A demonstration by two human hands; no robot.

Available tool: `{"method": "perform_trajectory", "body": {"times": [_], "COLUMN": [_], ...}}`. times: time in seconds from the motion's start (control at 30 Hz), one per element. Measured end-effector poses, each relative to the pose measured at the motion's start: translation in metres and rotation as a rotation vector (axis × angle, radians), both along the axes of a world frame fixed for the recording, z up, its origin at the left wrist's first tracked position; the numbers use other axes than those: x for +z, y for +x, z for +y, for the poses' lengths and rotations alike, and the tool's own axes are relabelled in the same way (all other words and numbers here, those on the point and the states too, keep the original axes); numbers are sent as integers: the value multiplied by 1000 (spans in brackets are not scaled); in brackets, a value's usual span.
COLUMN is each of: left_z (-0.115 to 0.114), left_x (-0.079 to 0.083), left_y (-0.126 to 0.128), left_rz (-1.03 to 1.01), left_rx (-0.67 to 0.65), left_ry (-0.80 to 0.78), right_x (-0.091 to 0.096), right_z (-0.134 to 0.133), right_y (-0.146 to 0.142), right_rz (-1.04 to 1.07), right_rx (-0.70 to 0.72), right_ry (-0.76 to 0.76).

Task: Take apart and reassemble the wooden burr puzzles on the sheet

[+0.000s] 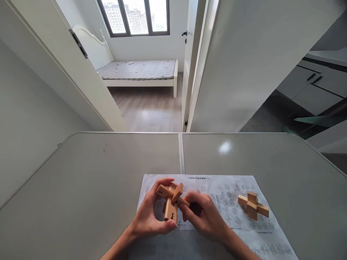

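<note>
Both hands hold a partly assembled wooden burr puzzle (171, 200) just above a printed instruction sheet (227, 191). My left hand (149, 216) curls round its left side, thumb under the upright piece and fingers over the top. My right hand (204, 213) pinches a slanted wooden bar that sticks out to the right. Numbers are marked on some pieces. A second, fully interlocked wooden cross puzzle (253, 206) lies on the sheet to the right, untouched.
A grey folding table (89, 173) with a centre seam spans the view. Beyond its far edge an open doorway shows a bedroom with a bed (138, 70) and a window. Dark cabinets (311, 90) stand at the right.
</note>
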State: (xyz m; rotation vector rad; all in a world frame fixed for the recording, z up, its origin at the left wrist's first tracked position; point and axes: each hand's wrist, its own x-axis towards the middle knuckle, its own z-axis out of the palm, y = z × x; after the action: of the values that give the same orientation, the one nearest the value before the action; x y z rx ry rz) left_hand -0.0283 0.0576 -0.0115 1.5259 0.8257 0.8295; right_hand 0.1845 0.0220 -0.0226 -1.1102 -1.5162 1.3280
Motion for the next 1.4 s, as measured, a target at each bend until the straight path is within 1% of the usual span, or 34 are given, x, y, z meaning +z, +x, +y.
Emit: {"method": "perform_trajectory", "body": {"times": [0.13, 0.23, 0.5, 0.77, 0.93, 1.03, 1.2, 1.4], "left_z": [-1, -1, 1, 1, 0, 0, -2, -1], "left_x": [2, 5, 1, -2, -5, -1, 10, 10], "left_y": [3, 3, -3, -4, -3, 0, 6, 7], "left_rz": [-62, -61, -48, -76, -54, -25, 12, 59], "left_rx": [2, -14, -43, -30, 30, 72, 69, 108], "left_ry": [-11, -25, -52, -56, -5, 31, 18, 82], "right_x": [4, 4, 3, 4, 4, 5, 5, 3], "right_z": [2, 3, 0, 1, 3, 4, 4, 3], "right_y": [4, 5, 0, -2, -2, -3, -3, -2], "right_rz": [12, 9, -32, -26, -65, -87, -62, -44], "right_rx": [41, 58, -51, -66, -78, -114, -169, -209], "right_ry": [-13, 1, 27, 33, 28, 52, 114, 134]}}
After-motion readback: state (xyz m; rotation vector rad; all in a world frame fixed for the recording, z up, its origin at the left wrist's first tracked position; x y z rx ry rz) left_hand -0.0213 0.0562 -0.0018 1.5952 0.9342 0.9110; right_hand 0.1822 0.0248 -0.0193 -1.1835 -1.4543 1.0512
